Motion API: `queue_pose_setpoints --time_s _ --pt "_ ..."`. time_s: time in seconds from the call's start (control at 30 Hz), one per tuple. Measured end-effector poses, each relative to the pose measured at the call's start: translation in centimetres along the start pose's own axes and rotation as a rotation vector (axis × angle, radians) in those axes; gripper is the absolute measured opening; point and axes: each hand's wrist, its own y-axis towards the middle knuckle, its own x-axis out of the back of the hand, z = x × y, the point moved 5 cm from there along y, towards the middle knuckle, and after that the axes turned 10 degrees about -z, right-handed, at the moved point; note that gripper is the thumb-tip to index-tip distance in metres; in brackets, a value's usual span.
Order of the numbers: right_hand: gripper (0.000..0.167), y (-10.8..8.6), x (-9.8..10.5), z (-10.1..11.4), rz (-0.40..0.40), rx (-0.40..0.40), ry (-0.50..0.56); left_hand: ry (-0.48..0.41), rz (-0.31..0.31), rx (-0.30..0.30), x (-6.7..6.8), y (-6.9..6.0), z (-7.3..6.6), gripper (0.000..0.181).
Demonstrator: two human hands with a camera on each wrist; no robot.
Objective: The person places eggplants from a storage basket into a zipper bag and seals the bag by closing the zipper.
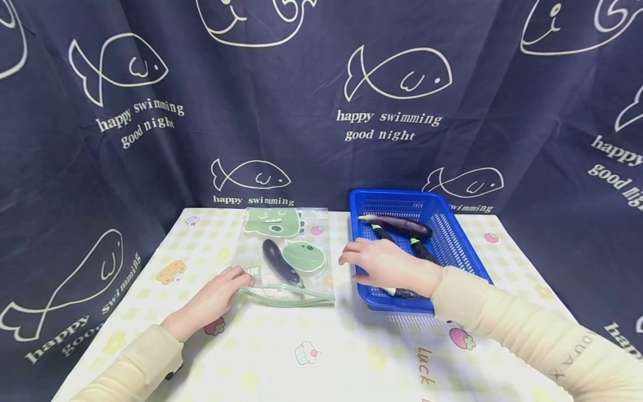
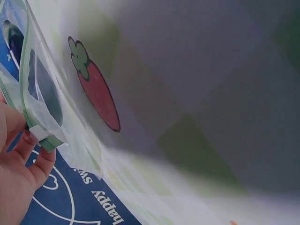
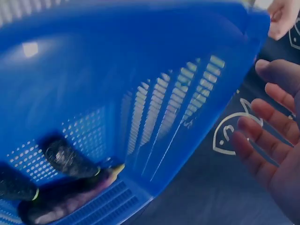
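A clear zip bag (image 1: 318, 282) with green cartoon prints lies on the table, one dark eggplant (image 1: 275, 259) inside it. My left hand (image 1: 228, 290) pinches the bag's left corner by the green zip strip, close to a white slider (image 2: 38, 132). Over the left rim of the blue basket (image 1: 464, 245) reaches my right hand (image 1: 389, 265), its fingers apart and holding nothing; the right wrist view shows the palm (image 3: 281, 154) beside the basket wall. Several eggplants lie in the basket, including a purple one (image 1: 402, 224) along the back; my hand and sleeve partly cover others.
A pale checkered cloth (image 1: 271, 357) with printed strawberries and cupcakes covers the table. Behind it and at both sides hangs a dark blue curtain (image 1: 311, 134) with white fish drawings. The basket stands at the right, near the back edge.
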Motion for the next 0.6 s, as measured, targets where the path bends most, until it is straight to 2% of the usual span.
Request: queue_pose_setpoints --time_s 0.33,0.47,0.6 --pt "0.04 -1.7 -0.1 -3.6 0.117 -0.06 0.042 0.001 0.01 0.018 0.0 -0.2 0.2 0.043" --pt "0.042 -2.5 -0.6 -4.6 0.204 -0.091 0.072 0.001 -0.008 0.011 0.2 -0.2 0.2 0.045" --pt "0.046 -3.5 -1.4 -5.5 0.326 -0.146 0.112 0.0 -0.02 -0.008 0.3 -0.3 0.2 0.045"
